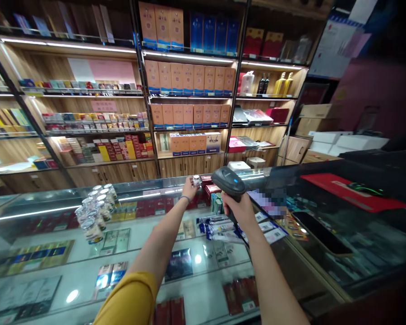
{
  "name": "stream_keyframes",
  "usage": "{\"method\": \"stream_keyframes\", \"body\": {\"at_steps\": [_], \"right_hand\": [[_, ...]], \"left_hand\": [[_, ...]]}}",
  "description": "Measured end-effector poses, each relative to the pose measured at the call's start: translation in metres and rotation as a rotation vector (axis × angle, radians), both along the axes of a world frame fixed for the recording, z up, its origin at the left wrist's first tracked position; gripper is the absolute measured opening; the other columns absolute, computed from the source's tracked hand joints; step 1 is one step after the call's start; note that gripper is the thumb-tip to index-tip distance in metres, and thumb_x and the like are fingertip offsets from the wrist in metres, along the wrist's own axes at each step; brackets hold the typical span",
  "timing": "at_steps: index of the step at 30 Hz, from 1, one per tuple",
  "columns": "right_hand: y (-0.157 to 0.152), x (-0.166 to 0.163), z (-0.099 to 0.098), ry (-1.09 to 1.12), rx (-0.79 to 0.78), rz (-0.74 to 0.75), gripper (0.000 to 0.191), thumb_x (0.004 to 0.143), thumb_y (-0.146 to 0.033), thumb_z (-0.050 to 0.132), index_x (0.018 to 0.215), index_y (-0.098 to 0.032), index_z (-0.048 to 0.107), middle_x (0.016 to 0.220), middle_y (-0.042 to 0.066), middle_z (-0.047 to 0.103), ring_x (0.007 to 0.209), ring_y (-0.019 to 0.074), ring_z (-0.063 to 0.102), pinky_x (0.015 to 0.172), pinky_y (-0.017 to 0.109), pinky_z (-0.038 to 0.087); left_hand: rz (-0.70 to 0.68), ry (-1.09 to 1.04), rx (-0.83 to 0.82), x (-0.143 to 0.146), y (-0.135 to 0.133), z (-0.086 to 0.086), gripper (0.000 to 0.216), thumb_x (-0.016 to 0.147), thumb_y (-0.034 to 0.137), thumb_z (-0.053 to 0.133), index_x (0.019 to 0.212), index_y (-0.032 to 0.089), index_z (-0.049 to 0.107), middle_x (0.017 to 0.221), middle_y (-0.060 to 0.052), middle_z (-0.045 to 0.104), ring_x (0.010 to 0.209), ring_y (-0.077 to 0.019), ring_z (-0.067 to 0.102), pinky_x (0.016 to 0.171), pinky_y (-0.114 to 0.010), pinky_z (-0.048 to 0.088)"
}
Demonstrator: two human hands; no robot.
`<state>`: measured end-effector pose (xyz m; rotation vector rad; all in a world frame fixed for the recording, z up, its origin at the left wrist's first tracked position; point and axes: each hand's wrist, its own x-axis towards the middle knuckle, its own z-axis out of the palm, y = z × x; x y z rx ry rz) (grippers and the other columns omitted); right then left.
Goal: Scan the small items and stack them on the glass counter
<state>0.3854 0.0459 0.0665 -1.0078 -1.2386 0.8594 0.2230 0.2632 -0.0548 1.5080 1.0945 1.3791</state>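
At the far side of the glass counter [149, 246], my left hand [188, 189] is closed around a small white-topped container [196, 180]; its exact kind is too small to make out. My right hand [238, 208] grips a dark barcode scanner [228, 179] by its handle, with the scanner head raised just right of the container. A cable hangs below that hand. Small red boxes [212, 192] and green boxes [217, 203] stand between the two hands. Below them lie several blue-and-white packets [219, 225].
Several silver-lidded cans [96, 210] stand grouped on the left of the counter. To the right are a dark phone [321, 232] and a red mat [352, 192]. Lit shelves of boxes [191, 79] and a white stool [238, 165] are beyond the counter.
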Motion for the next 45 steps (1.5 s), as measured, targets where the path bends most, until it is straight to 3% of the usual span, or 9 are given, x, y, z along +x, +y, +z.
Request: {"method": "stream_keyframes", "body": {"at_steps": [5, 14, 19, 22, 25, 27, 31, 38, 45], "right_hand": [[-0.002, -0.010, 0.000, -0.043, 0.044, 0.013, 0.034, 0.076, -0.049, 0.075, 0.068, -0.021, 0.057, 0.048, -0.004, 0.053, 0.037, 0.0099, 0.045, 0.039, 0.025, 0.039], [-0.012, -0.041, 0.000, -0.101, 0.041, 0.157, 0.036, 0.077, -0.051, 0.074, 0.067, -0.021, 0.056, 0.051, -0.003, 0.053, 0.039, 0.0114, 0.048, 0.041, 0.026, 0.038], [-0.019, -0.065, -0.008, -0.255, 0.057, 0.191, 0.028, 0.079, -0.047, 0.071, 0.078, -0.021, 0.060, 0.045, -0.005, 0.052, 0.037, 0.0120, 0.046, 0.042, 0.026, 0.039], [-0.020, -0.075, -0.015, -0.408, 0.078, 0.219, 0.034, 0.076, -0.040, 0.072, 0.102, -0.020, 0.065, 0.060, -0.001, 0.066, 0.048, 0.0160, 0.057, 0.048, 0.027, 0.046], [-0.023, -0.081, -0.019, -0.572, 0.139, 0.273, 0.055, 0.071, -0.028, 0.071, 0.124, -0.021, 0.061, 0.094, 0.004, 0.076, 0.083, 0.0240, 0.070, 0.071, 0.032, 0.054], [-0.027, -0.083, -0.018, -0.656, 0.146, 0.298, 0.058, 0.070, -0.026, 0.070, 0.128, -0.023, 0.060, 0.101, 0.005, 0.076, 0.095, 0.0268, 0.070, 0.080, 0.034, 0.053], [-0.034, -0.086, -0.015, -0.719, 0.125, 0.327, 0.058, 0.070, -0.028, 0.068, 0.127, -0.022, 0.060, 0.102, 0.005, 0.076, 0.096, 0.0283, 0.070, 0.081, 0.035, 0.052], [-0.036, -0.086, -0.014, -0.775, 0.099, 0.334, 0.065, 0.063, -0.026, 0.070, 0.127, -0.021, 0.060, 0.100, 0.007, 0.077, 0.097, 0.0322, 0.070, 0.083, 0.040, 0.052], [-0.028, -0.083, -0.019, -0.614, 0.165, 0.333, 0.062, 0.068, -0.029, 0.070, 0.128, -0.018, 0.059, 0.100, 0.006, 0.076, 0.092, 0.0258, 0.070, 0.079, 0.033, 0.054]], "left_hand": [[-0.022, -0.185, -0.049, -0.024, -0.041, 0.015, 0.053, 0.068, 0.017, 0.082, 0.111, 0.016, 0.051, 0.113, -0.014, 0.066, 0.102, -0.0221, 0.066, 0.095, -0.043, 0.051], [-0.253, -0.549, -0.158, -0.134, -0.177, 0.083, 0.039, 0.080, 0.028, 0.077, 0.116, 0.018, 0.065, 0.108, -0.007, 0.069, 0.093, -0.0153, 0.067, 0.088, -0.030, 0.054], [-0.276, -0.761, -0.221, -0.182, -0.221, 0.086, 0.025, 0.089, 0.028, 0.068, 0.112, 0.017, 0.066, 0.106, -0.007, 0.071, 0.089, -0.0148, 0.069, 0.089, -0.032, 0.057], [-0.227, -0.847, -0.254, -0.194, -0.229, 0.081, 0.022, 0.094, 0.027, 0.062, 0.113, 0.016, 0.065, 0.106, -0.007, 0.072, 0.090, -0.0143, 0.069, 0.088, -0.030, 0.058], [-0.205, -0.905, -0.276, -0.200, -0.230, 0.080, 0.021, 0.096, 0.028, 0.058, 0.112, 0.015, 0.065, 0.102, -0.007, 0.073, 0.086, -0.0133, 0.069, 0.086, -0.028, 0.058], [-0.205, -0.929, -0.278, -0.202, -0.230, 0.081, 0.020, 0.096, 0.028, 0.057, 0.109, 0.015, 0.066, 0.098, -0.007, 0.073, 0.084, -0.0130, 0.069, 0.084, -0.028, 0.058], [-0.199, -0.943, -0.275, -0.204, -0.230, 0.084, 0.018, 0.094, 0.025, 0.060, 0.107, 0.015, 0.067, 0.093, -0.007, 0.072, 0.082, -0.0142, 0.069, 0.082, -0.028, 0.058], [-0.241, -0.992, -0.261, -0.205, -0.227, 0.085, 0.021, 0.094, 0.018, 0.056, 0.112, 0.017, 0.067, 0.112, -0.010, 0.071, 0.096, -0.0156, 0.068, 0.079, -0.025, 0.055], [-0.153, -0.924, -0.244, -0.204, -0.232, 0.094, 0.018, 0.094, 0.028, 0.060, 0.102, 0.014, 0.069, 0.097, -0.008, 0.073, 0.086, -0.0153, 0.070, 0.079, -0.027, 0.058]]}}
